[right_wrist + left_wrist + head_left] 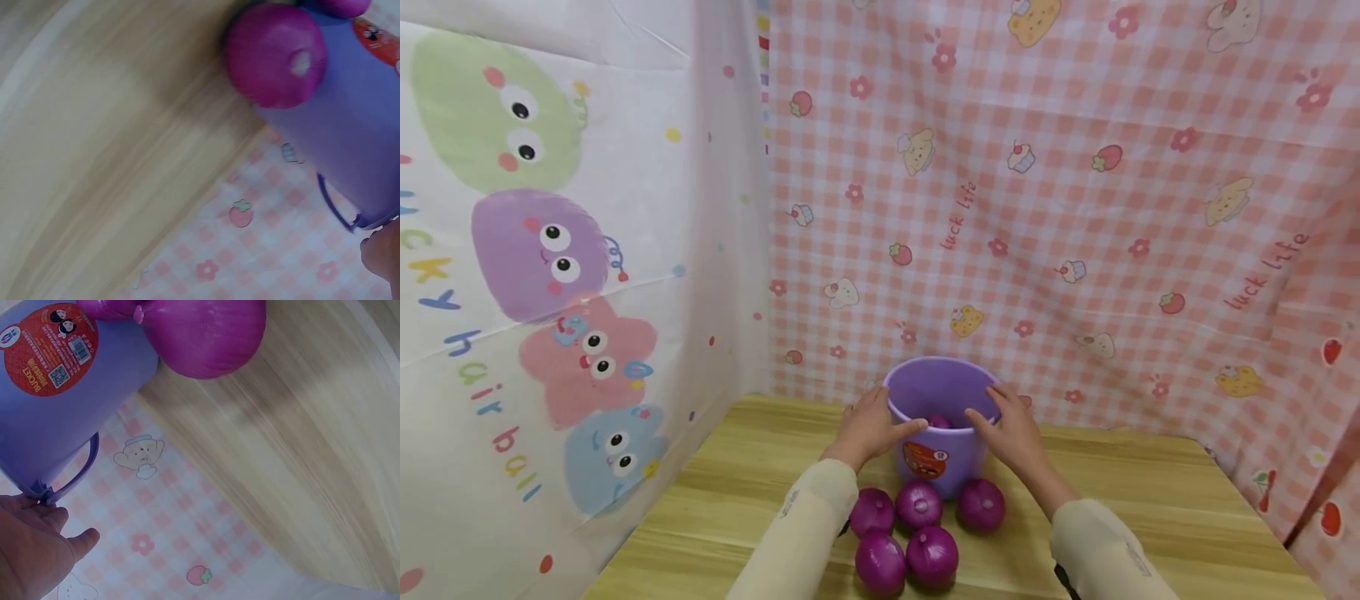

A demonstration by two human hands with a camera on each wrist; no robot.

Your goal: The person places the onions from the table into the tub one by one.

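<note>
**Both hands on the purple bucket rim**

Head view: purple bucket (942, 421) stands on the wooden table (1150, 492), close to the pink checked cloth (1075, 208) behind it. Left hand (871, 429) grips the bucket's left rim, thumb curled over the near edge. Right hand (1011, 429) holds the right rim, fingers bent over the top. The bucket sits between the two hands. One onion inside the bucket (939, 422), partly seen. Five red onions (919, 533) lie just in front of the bucket, the back three touching or nearly touching its wall. A cartoon-print sheet (550, 275) hangs to the left of the bucket.

Left wrist view: bucket wall with round red sticker (51, 349); bucket handle (78, 472) hangs at the rim. Left hand fingers (37, 544) sit at the rim by the handle's pivot. One onion (203, 334) rests against the bucket.

Right wrist view: blurred. Bucket (350, 144) with an onion (276, 55) against it; only a fingertip (381, 253) shows at the rim, so the grip cannot be told here.
</note>
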